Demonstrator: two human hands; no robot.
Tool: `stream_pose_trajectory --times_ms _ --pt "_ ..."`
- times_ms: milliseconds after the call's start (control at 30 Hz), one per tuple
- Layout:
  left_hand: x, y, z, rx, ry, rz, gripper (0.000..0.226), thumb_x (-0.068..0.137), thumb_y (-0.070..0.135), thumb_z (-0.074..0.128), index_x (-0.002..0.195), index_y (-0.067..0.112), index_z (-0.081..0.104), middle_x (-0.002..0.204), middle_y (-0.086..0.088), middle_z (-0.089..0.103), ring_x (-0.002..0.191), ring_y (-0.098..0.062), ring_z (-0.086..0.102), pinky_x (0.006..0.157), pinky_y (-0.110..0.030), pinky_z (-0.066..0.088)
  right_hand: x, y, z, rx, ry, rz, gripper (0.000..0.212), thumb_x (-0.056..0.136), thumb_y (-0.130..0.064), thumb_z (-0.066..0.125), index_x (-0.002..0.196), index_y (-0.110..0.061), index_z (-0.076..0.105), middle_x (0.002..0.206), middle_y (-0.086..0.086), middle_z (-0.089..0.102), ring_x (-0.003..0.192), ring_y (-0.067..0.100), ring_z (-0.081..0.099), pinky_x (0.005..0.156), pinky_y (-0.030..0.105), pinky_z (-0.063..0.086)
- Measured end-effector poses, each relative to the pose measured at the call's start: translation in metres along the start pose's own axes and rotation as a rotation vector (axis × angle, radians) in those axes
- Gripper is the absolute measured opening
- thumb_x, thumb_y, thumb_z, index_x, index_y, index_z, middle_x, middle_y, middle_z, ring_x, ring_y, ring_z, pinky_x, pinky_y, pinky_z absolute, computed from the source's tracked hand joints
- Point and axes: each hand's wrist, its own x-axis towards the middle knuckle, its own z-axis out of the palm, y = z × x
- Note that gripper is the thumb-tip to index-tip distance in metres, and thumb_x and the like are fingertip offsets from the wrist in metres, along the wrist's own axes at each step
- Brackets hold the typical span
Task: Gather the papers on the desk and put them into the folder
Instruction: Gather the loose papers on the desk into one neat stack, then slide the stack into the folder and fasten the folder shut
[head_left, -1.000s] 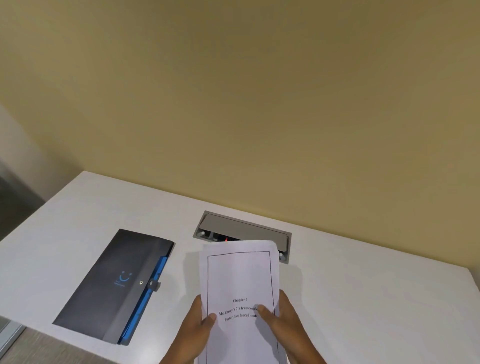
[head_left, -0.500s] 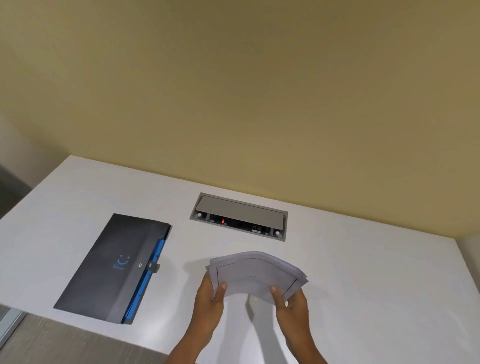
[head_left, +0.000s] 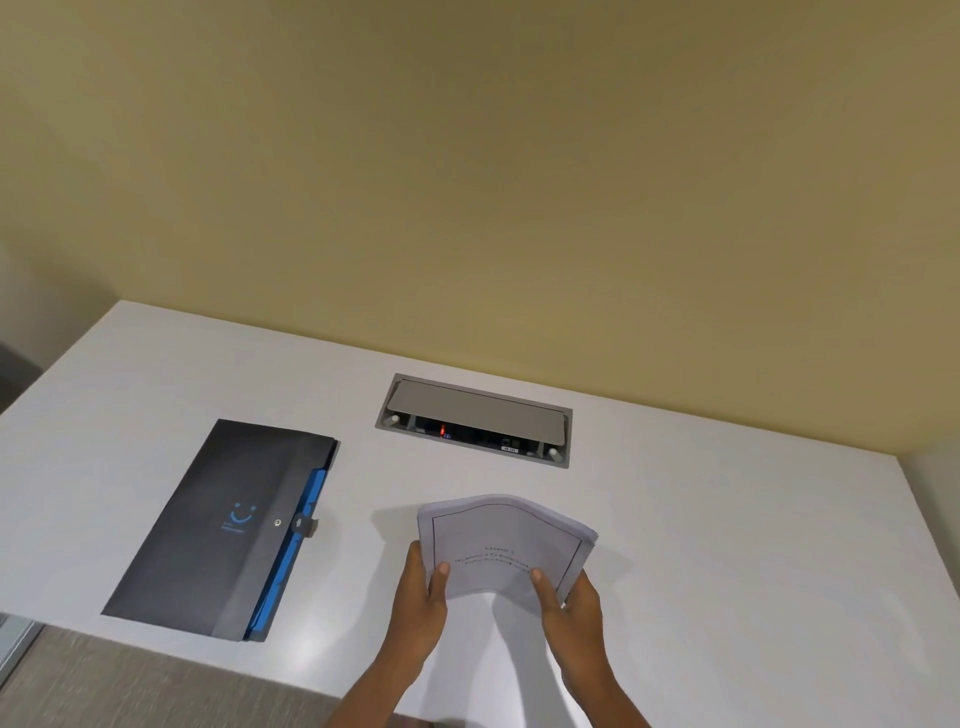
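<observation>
White bench (head_left: 701, 545) ran below a yellow wall. At lower centre, the left hand (head_left: 423, 597) and right hand (head_left: 574, 605) each gripped the bowed papers (head_left: 504, 545) by a side. Left of them lay the closed dark folder (head_left: 228, 525).

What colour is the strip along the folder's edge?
Bright blue strip, on the dark grey folder, head view.

Even soft light, slight blur, faint shadows

Two bare forearms are being extended forward. The left hand (head_left: 422, 597) and right hand (head_left: 574, 603) are being closed on a held stack's near edge, thumbs pressed on top.
</observation>
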Motion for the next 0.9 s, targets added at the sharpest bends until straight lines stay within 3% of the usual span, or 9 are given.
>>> stream_pose_trajectory --times_ms 100,233,433,533,700,800,900 --pt "0.002 -0.005 -0.008 0.021 0.004 0.021 0.037 0.106 0.023 0.047 0.115 0.059 0.042 0.12 0.02 0.06 0.113 0.0 0.059 0.083 -0.016 0.049 -0.002 -0.001 0.003 -0.002 -0.003 0.017 0.022 0.099 -0.025 0.072 0.115 -0.04 0.071 0.108 -0.021 0.08 0.099 -0.002 0.075 0.082 0.023 0.058" --pt "0.014 -0.016 -0.037 0.08 0.107 0.078 0.017 0.102 0.023 0.056 0.108 0.038 0.053 0.114 0.011 0.065 0.11 -0.01 0.064 0.093 -0.025 0.052 0.0 -0.002 0.004 -0.033 0.014 0.039 0.025 0.099 -0.022 0.071 0.114 -0.042 0.068 0.104 -0.022 0.079 0.094 -0.002 0.075 0.081 0.025 0.059" --pt "0.032 -0.045 -0.125 0.267 0.493 0.096 0.018 0.1 0.019 0.057 0.103 0.036 0.054 0.096 0.01 0.066 0.091 -0.018 0.067 0.074 -0.033 0.054 0.006 0.024 0.001 -0.129 0.082 0.2 0.022 0.095 -0.015 0.075 0.113 -0.025 0.069 0.109 -0.002 0.076 0.093 0.013 0.07 0.076 0.031 0.053" --pt "0.046 -0.059 -0.172 0.504 0.561 0.055 0.014 0.095 0.012 0.063 0.104 0.022 0.062 0.093 0.0 0.065 0.089 -0.028 0.066 0.076 -0.046 0.059 0.008 0.044 -0.005 -0.231 0.102 0.278 0.023 0.093 -0.01 0.076 0.113 -0.017 0.068 0.119 0.013 0.074 0.099 0.028 0.066 0.097 0.041 0.051" --pt "0.067 -0.071 -0.21 0.892 0.444 -0.013 0.055 0.075 0.019 0.085 0.121 0.008 0.057 0.119 -0.016 0.061 0.112 -0.039 0.057 0.089 -0.052 0.056 0.007 0.061 -0.014 -0.3 0.116 0.318 0.043 0.091 -0.006 0.078 0.133 -0.001 0.067 0.129 0.023 0.071 0.121 0.038 0.065 0.11 0.045 0.047" --pt "0.077 -0.076 -0.219 1.035 0.388 -0.024 0.078 0.073 0.023 0.086 0.137 0.001 0.048 0.141 -0.023 0.05 0.133 -0.045 0.047 0.106 -0.059 0.046 0.005 0.062 -0.019 -0.336 0.101 0.324 0.045 0.093 -0.006 0.076 0.136 -0.002 0.066 0.131 0.023 0.071 0.123 0.038 0.064 0.11 0.045 0.046" --pt "0.087 -0.074 -0.224 1.049 0.34 -0.036 0.083 0.076 0.021 0.082 0.146 0.002 0.041 0.151 -0.021 0.043 0.144 -0.042 0.037 0.115 -0.058 0.038 0.002 0.057 -0.021 -0.343 0.1 0.324 0.047 0.093 -0.008 0.077 0.138 -0.002 0.064 0.134 0.023 0.069 0.127 0.039 0.062 0.112 0.047 0.045"
